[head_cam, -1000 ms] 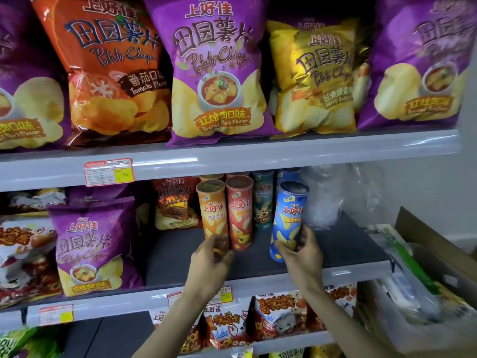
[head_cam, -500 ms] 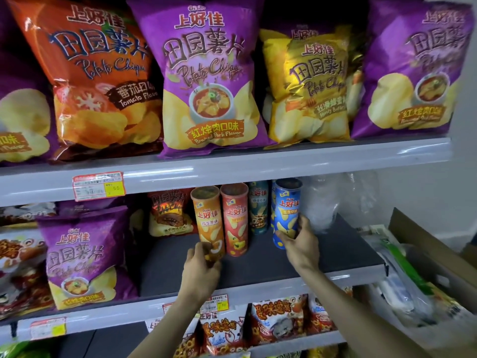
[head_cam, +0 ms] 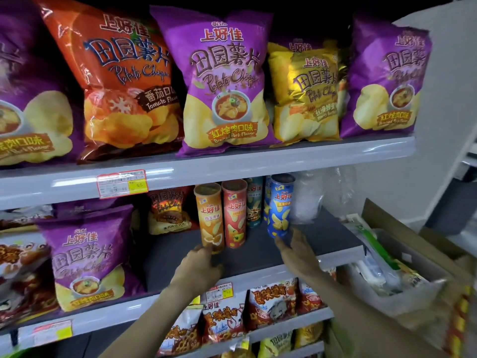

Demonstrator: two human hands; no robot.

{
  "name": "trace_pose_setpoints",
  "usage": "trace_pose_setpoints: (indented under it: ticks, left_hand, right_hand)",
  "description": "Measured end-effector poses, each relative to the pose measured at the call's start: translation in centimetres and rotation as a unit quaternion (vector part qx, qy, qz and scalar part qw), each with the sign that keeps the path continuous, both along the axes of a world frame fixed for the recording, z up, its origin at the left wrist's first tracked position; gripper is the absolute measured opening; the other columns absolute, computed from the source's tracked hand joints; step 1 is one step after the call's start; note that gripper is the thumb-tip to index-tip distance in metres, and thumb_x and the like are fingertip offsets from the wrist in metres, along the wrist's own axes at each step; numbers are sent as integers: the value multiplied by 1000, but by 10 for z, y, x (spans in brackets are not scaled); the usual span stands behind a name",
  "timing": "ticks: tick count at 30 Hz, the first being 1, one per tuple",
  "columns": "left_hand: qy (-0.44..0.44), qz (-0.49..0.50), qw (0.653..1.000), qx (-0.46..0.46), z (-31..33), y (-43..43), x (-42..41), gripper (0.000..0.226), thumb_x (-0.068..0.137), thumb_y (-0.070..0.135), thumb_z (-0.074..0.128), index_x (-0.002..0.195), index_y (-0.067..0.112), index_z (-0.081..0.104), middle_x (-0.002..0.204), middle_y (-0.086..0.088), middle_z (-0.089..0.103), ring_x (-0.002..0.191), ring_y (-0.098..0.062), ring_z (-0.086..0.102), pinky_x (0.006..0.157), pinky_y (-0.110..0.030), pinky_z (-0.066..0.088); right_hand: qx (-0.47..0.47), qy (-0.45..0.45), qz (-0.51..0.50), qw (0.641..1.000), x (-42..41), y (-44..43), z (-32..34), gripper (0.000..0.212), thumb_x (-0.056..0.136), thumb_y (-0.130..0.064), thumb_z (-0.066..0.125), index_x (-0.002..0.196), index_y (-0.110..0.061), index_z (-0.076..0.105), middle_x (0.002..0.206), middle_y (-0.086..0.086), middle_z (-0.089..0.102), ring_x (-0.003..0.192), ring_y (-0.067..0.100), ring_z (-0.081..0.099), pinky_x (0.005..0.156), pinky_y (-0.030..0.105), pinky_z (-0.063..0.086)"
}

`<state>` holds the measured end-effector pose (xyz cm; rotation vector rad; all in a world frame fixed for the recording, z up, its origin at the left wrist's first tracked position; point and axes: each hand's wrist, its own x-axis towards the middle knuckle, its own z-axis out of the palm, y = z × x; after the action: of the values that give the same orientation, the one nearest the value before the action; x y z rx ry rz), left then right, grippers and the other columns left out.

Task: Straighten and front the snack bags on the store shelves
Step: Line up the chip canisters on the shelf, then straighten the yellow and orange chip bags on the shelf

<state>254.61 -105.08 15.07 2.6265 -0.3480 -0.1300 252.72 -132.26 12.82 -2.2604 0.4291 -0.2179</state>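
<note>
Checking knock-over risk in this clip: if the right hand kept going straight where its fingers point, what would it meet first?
The blue can, near its base. The right hand is open, fingers aimed up and back at it; whether they already touch is unclear from this view.

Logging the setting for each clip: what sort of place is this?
Most likely a shop's snack aisle: grey tiered shelves with price tags on their front edges, stocked with rows of branded potato chip bags and chip canisters.
</note>
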Motion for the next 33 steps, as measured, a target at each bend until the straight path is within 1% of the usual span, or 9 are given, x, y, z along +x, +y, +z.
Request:
trace_pose_setpoints:
  ticks: [5, 8, 11, 13, 17, 19, 22, 27, 33]
  left_hand:
    - [-18, -60, 998, 25, 15, -21, -10, 47, 91, 47, 65, 133, 31, 54, 127, -2, 67, 114, -33, 66, 93, -44, 57]
    - [-35, -82, 996, 12, 31, -39, -19, 45, 90, 50, 64, 130, 30, 60, 123, -1, 69, 112, -30, 67, 93, -44, 58]
    - [-73, -116, 991, -2, 52, -60, -33, 33, 91, 47, 65, 117, 26, 64, 110, -1, 72, 101, -28, 69, 83, -41, 59]
    - [-96, -134, 986, -8, 68, -72, -42, 27, 90, 47, 64, 112, 31, 62, 105, 2, 71, 97, -26, 69, 81, -41, 59]
    - [-157, -144, 977, -18, 108, -95, -59, 39, 89, 54, 57, 125, 38, 57, 115, 6, 70, 101, -24, 69, 83, -42, 61]
    - [-189, -136, 972, -8, 130, -105, -66, 44, 92, 52, 59, 133, 37, 57, 124, 6, 70, 109, -25, 68, 86, -41, 59]
    - [-226, -112, 967, -22, 165, -118, -77, 44, 88, 54, 59, 130, 38, 59, 115, 8, 72, 108, -26, 69, 84, -41, 58]
    - [-260, -60, 959, -99, 218, -141, -96, 43, 90, 51, 61, 132, 41, 61, 112, 19, 70, 105, -12, 68, 89, -37, 57]
    - [-319, -7, 941, -109, 250, -157, -100, 55, 82, 54, 55, 132, 34, 63, 115, 8, 74, 108, -23, 68, 87, -46, 59]
  right_hand:
    - [-65, 18, 18, 998, -51, 13, 37, 49, 105, -54, 49, 146, -27, 51, 141, 0, 62, 131, 28, 58, 105, 41, 46]
    - [-102, 18, 18, 994, -83, 16, 65, 45, 105, -55, 50, 140, -27, 54, 128, 0, 69, 123, 27, 63, 100, 41, 49]
    - [-158, 15, 23, 987, -107, 13, 93, 37, 105, -54, 48, 136, -35, 54, 134, -2, 67, 125, 27, 61, 99, 41, 48]
    - [-180, -10, 19, 983, -117, 9, 111, 35, 103, -54, 49, 132, -37, 54, 131, -4, 68, 121, 25, 62, 96, 40, 50]
    - [-223, -77, 24, 971, -133, -3, 147, 33, 103, -50, 51, 132, -36, 57, 132, -11, 67, 117, 14, 63, 95, 35, 52]
    - [-252, -107, 24, 961, -139, -12, 163, 35, 104, -50, 51, 134, -36, 57, 135, -14, 64, 121, 11, 60, 98, 33, 50]
    - [-266, -142, 27, 953, -141, -35, 182, 36, 103, -52, 50, 135, -37, 56, 136, -17, 63, 124, 9, 58, 98, 30, 47]
    - [-260, -202, 43, 943, -143, -81, 216, 33, 102, -50, 54, 133, -38, 58, 132, -21, 63, 122, 5, 59, 95, 24, 47]
    - [-267, -247, 68, 929, -135, -124, 252, 37, 102, -53, 53, 135, -39, 55, 136, -18, 61, 124, 8, 58, 100, 36, 51]
